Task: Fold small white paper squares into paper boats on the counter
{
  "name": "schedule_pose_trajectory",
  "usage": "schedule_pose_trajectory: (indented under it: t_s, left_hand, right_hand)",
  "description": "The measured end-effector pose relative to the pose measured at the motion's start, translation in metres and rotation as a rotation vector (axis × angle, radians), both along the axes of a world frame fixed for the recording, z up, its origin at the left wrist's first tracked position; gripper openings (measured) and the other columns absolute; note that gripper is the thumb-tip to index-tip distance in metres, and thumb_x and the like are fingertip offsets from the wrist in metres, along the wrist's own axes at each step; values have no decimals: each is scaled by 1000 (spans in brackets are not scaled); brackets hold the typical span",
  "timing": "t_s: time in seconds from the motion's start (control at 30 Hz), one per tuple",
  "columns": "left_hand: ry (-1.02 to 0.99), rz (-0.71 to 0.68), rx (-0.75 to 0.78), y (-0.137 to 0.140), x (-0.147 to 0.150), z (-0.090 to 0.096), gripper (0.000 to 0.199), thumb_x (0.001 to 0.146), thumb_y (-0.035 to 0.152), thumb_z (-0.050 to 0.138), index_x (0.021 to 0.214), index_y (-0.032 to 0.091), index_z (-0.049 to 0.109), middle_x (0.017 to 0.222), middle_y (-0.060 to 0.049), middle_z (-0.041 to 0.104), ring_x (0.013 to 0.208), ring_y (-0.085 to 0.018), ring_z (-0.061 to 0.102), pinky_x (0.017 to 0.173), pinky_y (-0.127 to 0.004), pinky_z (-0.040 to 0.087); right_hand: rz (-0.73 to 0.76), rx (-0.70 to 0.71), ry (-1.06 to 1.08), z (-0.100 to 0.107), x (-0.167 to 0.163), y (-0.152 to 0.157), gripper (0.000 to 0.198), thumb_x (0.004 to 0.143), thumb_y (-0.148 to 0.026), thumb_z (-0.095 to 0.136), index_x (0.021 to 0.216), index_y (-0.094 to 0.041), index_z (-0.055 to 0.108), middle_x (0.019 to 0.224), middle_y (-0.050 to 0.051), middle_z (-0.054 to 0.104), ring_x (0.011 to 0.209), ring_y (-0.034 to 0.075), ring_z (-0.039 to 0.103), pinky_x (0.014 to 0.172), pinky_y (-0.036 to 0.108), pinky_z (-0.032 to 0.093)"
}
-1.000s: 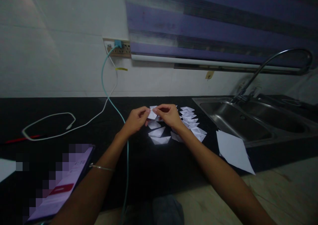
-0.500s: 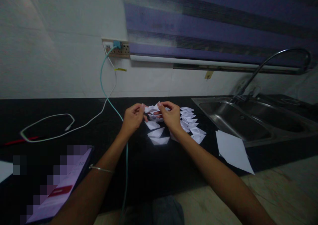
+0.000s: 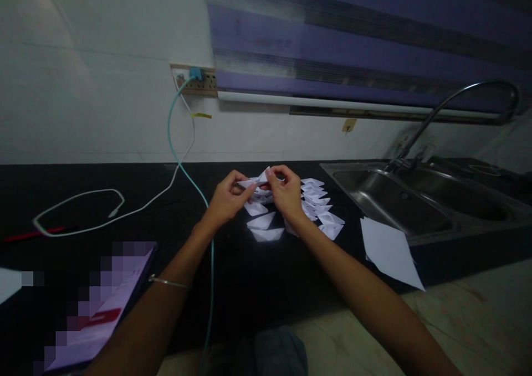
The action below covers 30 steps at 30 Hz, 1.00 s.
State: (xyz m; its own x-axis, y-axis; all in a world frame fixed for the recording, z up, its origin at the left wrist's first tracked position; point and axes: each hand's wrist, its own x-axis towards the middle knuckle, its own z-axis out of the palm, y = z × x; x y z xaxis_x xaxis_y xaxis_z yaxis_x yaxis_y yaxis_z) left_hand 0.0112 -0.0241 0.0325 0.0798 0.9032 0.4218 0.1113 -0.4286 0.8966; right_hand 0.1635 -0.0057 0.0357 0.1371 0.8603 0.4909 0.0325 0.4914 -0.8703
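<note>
Between my two hands is a white folded paper boat [image 3: 258, 181], held above the counter. My left hand [image 3: 228, 196] is closed on its left end, the thumb lying along its side. On the other end, my right hand [image 3: 285, 190] pinches the paper between thumb and fingers. Several finished-looking paper boats lie below and behind the hands, such as one paper boat [image 3: 266, 235] nearest me. To the right of my right wrist, more boats [image 3: 331, 219] sit close together in rows. My right hand and forearm hide part of the group.
White paper sheets [image 3: 390, 251] lie by the steel sink [image 3: 374, 199] with its curved faucet [image 3: 440, 107]. A teal cable [image 3: 212, 287] runs from the wall socket [image 3: 203, 82] across the black counter [image 3: 245, 287]. A white cable [image 3: 141, 210] and a blurred-out screen [image 3: 103, 315] are at left.
My left hand has shifted slightly right, and its thumb has moved onto the side of the paper boat. The boat is tilted differently, its right end pointing up. My right hand stays nearly in place.
</note>
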Motion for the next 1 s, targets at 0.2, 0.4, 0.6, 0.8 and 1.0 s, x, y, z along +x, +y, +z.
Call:
schedule_pose_trajectory:
  t_s: [0.2,0.4,0.6,0.8,1.0]
  left_hand:
    - [-49,-2,104,5,-4,2,28,80,38,71,80,19,51,68,1,64,54,-11,62,50,-21,48]
    - [-179,-117,138,11,-7,-1,32,81,39,70,82,21,44,62,6,57,45,-7,52,42,-17,39]
    - [-176,-147,137,10,-6,-5,31,80,30,73,90,21,45,73,4,59,56,-9,60,51,-19,47]
    - [-212,-145,99,11,-7,-4,35,76,27,76,91,22,44,77,5,60,51,-7,59,47,-18,46]
    - [-238,-152,78,11,-6,-3,38,73,29,78,88,22,44,75,5,61,51,-8,61,43,-17,45]
  right_hand:
    - [55,-30,105,-2,-1,2,32,78,-49,68,83,-18,61,82,2,62,68,14,64,66,30,61]
    - [304,-205,173,2,-1,-4,35,70,-49,77,83,-19,64,83,1,65,72,14,65,64,28,59]
    - [345,-219,-10,1,5,-4,37,68,-48,80,89,-18,73,81,4,70,69,15,65,68,31,56]
    - [230,-182,-27,-1,7,0,38,65,-47,82,89,-18,74,70,2,68,60,14,62,60,29,54]
    - [172,-158,-40,-2,6,2,36,64,-44,82,86,-19,72,66,0,65,54,12,57,52,26,48]
